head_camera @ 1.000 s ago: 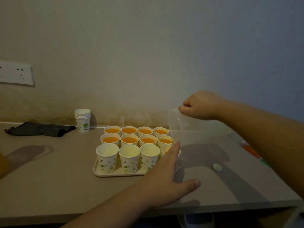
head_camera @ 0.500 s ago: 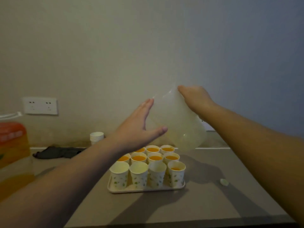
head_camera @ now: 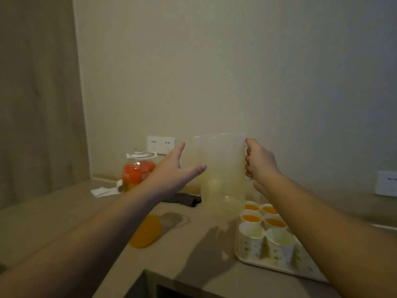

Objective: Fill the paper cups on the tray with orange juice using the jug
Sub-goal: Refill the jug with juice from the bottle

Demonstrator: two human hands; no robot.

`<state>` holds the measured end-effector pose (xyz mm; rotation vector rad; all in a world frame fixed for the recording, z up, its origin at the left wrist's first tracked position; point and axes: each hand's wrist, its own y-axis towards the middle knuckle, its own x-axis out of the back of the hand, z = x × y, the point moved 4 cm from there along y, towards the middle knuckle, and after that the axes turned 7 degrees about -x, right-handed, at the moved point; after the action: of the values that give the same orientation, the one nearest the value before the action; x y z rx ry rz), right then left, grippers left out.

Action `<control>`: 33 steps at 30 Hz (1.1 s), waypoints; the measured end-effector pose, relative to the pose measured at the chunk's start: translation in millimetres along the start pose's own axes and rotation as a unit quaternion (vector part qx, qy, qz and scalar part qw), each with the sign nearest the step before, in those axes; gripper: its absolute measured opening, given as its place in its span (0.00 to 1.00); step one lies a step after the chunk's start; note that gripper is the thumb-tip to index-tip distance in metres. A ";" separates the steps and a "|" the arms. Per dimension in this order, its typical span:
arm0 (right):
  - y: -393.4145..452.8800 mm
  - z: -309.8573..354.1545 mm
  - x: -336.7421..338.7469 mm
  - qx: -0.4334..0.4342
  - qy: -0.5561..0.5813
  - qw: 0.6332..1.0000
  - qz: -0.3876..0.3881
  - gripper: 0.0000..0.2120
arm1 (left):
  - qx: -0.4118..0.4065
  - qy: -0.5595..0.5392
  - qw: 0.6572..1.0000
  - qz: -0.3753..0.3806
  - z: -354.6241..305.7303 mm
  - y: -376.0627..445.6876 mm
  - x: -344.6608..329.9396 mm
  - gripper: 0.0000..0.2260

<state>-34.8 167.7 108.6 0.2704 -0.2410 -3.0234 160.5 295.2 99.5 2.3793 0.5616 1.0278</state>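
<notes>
Juice bottle: at left centre of the frame we now see the big juice bottle (head_camera: 137, 176) with its orange label standing on the table (head_camera: 64, 211); a second ago it was out of sight, so our view has swung left.
Left hand: our left hand (head_camera: 171, 168) is spread open, fingers straight, raised off the table and just beside the jug's left wall; whether the thumb touches it we cannot tell.
Jug: the clear jug (head_camera: 221, 173) is lifted upright at mid-frame, no longer tipped over the tray, and it looks nearly empty.
Right hand: our right hand (head_camera: 260, 164) curls around the jug's handle at its right side.
Cups: the paper cups (head_camera: 277, 239) sit on the tray (head_camera: 257, 262) at lower right; the far ones hold juice, the two nearest visible ones are empty.
Meaning: we judge the jug has run dry and needs refilling from the bottle before the front row can be filled.
</notes>
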 end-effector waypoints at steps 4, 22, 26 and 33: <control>1.2 -51.6 -48.1 -0.041 0.026 0.998 0.027 0.21 | 0.036 0.000 0.999 -0.013 54.7 -17.8 22.0 0.33; 6.2 -181.0 -84.1 -0.110 0.071 0.991 0.030 0.18 | 0.216 -0.126 0.958 -0.139 227.1 -57.1 8.8 0.52; 10.3 -186.8 -79.8 -0.097 0.048 0.994 0.034 0.15 | 0.197 -0.119 0.956 -0.180 220.6 -46.7 -4.6 0.49; 16.5 -188.1 -72.7 -0.074 -0.012 0.997 0.033 0.19 | 0.178 -0.097 0.956 -0.211 214.5 -33.1 -5.2 0.42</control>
<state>72.3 131.5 -59.3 0.2086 -0.0258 -2.9618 313.1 261.4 -51.0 2.4602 1.1998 0.5302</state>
